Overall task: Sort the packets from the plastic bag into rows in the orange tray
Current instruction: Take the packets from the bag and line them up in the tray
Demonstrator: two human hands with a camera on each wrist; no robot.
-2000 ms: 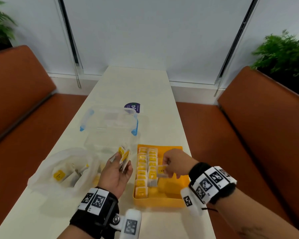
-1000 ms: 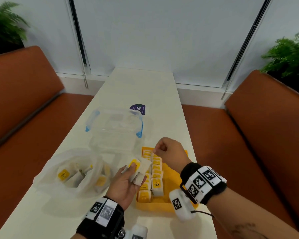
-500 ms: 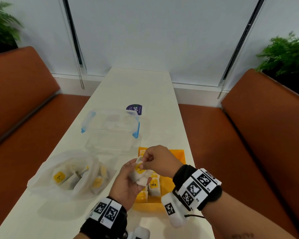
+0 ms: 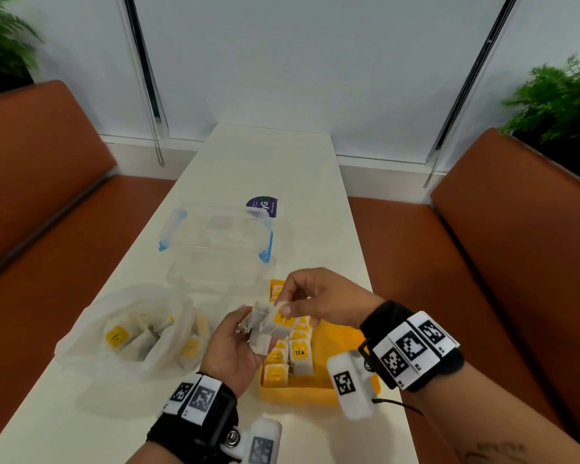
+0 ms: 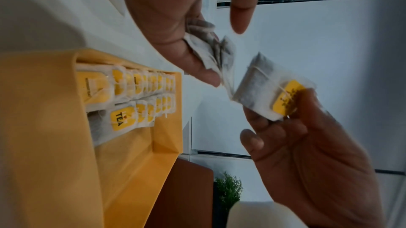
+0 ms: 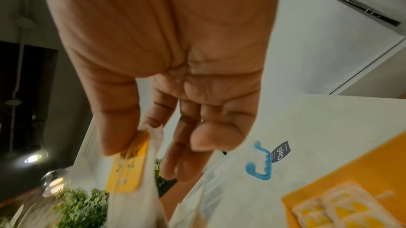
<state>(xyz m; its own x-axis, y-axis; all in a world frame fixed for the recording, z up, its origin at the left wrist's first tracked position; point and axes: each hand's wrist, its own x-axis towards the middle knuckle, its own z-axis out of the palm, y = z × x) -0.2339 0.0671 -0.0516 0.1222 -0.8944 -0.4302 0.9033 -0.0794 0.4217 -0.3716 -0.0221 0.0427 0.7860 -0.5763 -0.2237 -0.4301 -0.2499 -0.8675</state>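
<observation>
Right hand: right hand raised above the far end of the tray, thumb and forefinger pinching one white paper tea packet with a yellow tag by its tag end.
Left hand: left hand palm up beside it, fingers curled round a small bunch of white tea packets; the pinched packet touches this bunch.
Tray: orange rectangular plastic tray at the worktop's near right edge; two rows of yellow-tagged packets fill its left side, right side bare.
Bag: clear crumpled plastic bag near the left edge, more packets inside.
Other: clear plastic box with blue clips just beyond the tray, on the long white worktop.
</observation>
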